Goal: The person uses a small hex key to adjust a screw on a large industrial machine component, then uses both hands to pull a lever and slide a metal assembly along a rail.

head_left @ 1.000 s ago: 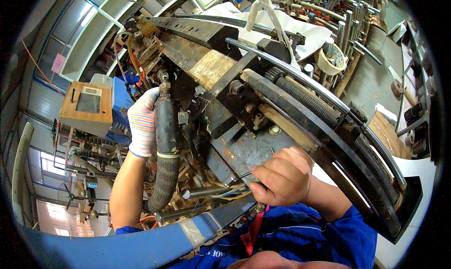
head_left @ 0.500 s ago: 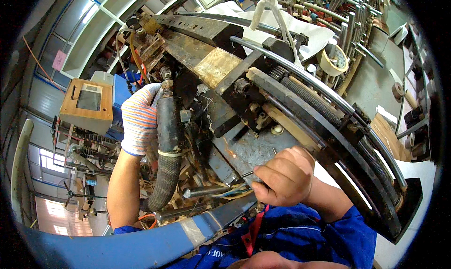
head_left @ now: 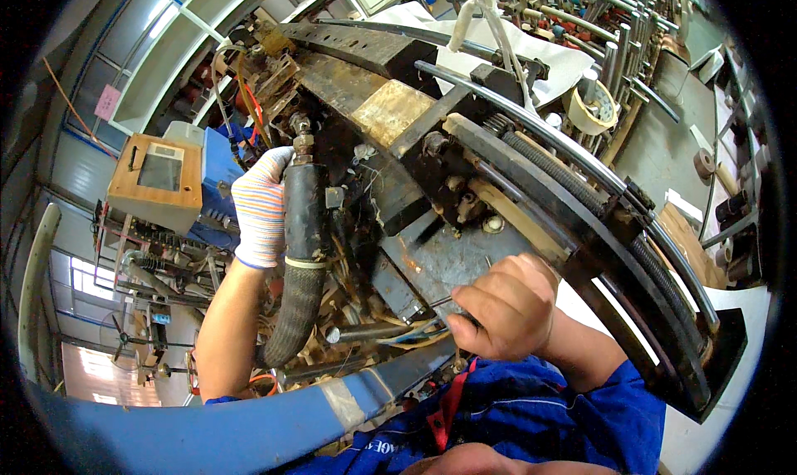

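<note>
My left hand (head_left: 260,208), in a white glove with coloured stripes, is wrapped against the far left side of a thick black hose (head_left: 305,214). Its fingertips pass behind the hose, near the metal fitting (head_left: 302,143) at the top, and are partly hidden. Below a pale clamp band, the hose turns into a braided sleeve (head_left: 292,313). My bare right hand (head_left: 508,306) is closed in a fist around a thin metal rod (head_left: 440,302), whose end sticks out to the left. This fist hangs over a grey metal plate (head_left: 444,255) of the greasy machine.
A long curved black rail (head_left: 573,201) with a threaded rod runs along the right. In front of me lies a blue beam (head_left: 249,433). A wooden-faced control box (head_left: 158,176) stands at left. A tape roll (head_left: 591,110) and many metal bars are at the back right.
My left hand has moved slightly right, closer against the hose. The machine sits slightly shifted in view. My right fist stays almost in place with the rod.
</note>
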### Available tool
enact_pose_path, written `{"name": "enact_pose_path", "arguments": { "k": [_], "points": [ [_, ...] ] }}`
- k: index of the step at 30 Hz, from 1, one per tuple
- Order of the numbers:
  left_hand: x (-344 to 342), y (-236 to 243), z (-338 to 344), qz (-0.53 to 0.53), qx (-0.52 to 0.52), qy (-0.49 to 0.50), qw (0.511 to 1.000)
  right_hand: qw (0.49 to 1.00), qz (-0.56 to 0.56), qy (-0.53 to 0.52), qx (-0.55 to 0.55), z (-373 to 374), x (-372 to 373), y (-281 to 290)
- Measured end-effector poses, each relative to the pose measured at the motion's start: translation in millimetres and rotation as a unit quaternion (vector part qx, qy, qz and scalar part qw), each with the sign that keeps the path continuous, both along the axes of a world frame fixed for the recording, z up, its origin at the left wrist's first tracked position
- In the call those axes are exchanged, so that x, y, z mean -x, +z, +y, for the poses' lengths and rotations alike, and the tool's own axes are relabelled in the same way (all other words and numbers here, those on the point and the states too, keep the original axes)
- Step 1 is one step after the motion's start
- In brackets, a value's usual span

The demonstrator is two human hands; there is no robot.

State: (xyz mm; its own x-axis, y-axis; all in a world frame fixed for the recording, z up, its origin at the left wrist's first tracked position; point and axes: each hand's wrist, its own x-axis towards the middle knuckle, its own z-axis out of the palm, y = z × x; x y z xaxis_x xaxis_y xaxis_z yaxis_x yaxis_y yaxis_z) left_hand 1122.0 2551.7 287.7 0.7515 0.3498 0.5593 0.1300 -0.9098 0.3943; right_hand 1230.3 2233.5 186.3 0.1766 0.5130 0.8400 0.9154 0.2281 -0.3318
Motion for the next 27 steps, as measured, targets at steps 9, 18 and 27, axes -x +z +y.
{"name": "enact_pose_path", "arguments": {
  "k": [9, 18, 27],
  "points": [
    [-5, -49, 33, -0.071, 0.266, -0.009, 0.961, 1.000, -0.001, -0.010, -0.007, 1, 0, 2],
    [-22, -70, 32, -0.066, 0.458, -0.104, 0.880, 1.000, -0.008, -0.013, -0.016, 2, 1, 1],
    [-43, -77, 36, -0.042, 0.501, -0.147, 0.852, 1.000, 0.001, -0.016, -0.008, 0, 1, -1]
  ]
}}
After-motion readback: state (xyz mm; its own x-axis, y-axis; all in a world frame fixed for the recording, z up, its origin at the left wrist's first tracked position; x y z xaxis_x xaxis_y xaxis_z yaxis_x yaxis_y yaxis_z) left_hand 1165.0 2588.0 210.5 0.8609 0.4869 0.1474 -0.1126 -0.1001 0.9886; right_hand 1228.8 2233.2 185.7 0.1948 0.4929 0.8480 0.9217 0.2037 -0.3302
